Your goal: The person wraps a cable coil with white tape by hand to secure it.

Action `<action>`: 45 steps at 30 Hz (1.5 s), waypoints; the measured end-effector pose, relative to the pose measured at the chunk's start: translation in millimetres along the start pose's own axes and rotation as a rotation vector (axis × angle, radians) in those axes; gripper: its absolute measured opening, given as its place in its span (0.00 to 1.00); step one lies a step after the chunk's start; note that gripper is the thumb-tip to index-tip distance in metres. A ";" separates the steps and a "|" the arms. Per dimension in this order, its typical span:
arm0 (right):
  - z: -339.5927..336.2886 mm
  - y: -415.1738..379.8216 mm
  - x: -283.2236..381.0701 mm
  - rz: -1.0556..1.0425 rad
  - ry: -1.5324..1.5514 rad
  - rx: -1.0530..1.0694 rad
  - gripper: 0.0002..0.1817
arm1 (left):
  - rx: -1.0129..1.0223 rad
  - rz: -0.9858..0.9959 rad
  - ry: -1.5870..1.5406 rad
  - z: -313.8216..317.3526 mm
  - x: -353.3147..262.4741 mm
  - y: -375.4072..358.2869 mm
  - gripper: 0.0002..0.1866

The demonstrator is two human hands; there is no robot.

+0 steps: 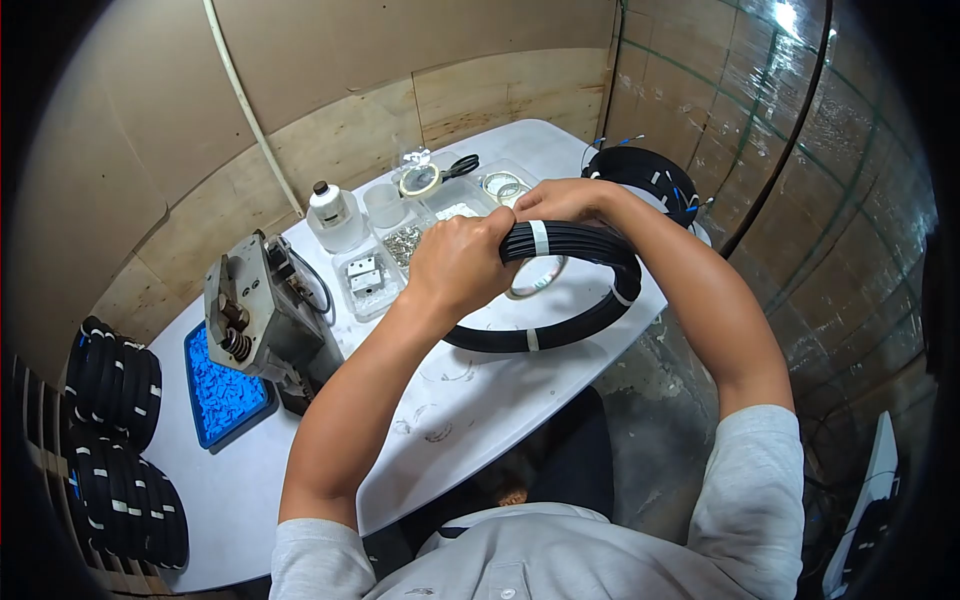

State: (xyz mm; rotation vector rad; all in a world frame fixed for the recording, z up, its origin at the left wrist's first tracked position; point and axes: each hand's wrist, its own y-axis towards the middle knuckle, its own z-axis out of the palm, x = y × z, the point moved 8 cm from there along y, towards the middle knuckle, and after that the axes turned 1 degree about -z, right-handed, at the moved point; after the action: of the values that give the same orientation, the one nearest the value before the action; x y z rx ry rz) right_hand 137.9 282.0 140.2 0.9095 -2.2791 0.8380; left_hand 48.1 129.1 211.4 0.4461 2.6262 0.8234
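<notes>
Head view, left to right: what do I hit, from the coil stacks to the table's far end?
Coil stacks → blue tray of blue pieces → brown-capped white bottle → left hand → held black cable coil → black coil at the table's far end.

The only camera here rides on the seated person's head, facing forward and steeply down over the table (480, 400). It's close enough that the grey shirt (500, 565) fills the bottom of the view, with the forearms reaching up from there and the left hand (455, 255) and right hand (565, 200) near the middle, within arm's reach of it. The lens is very wide, bending straight edges and darkening the corners, and it takes in the wall (400, 40) beyond and the plastic-wrapped cardboard (690, 90) on the right.
</notes>
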 end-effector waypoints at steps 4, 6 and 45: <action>-18.7 -7.6 11.8 -0.155 -0.114 -0.246 0.31 | -0.028 0.015 -0.025 -0.4 0.4 1.4 0.13; -24.5 -19.5 17.2 -0.101 -0.096 -0.292 0.31 | 0.002 -0.026 0.009 3.1 4.4 3.0 0.12; 2.3 -60.2 34.2 0.103 0.359 0.097 0.28 | 0.108 -0.077 -0.061 2.6 7.5 10.4 0.13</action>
State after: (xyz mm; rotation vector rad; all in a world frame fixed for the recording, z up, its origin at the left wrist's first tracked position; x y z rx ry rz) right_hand 160.5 231.8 182.2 0.6263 -1.9983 1.0705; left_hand 44.4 141.4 213.8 0.3888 2.6220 0.6359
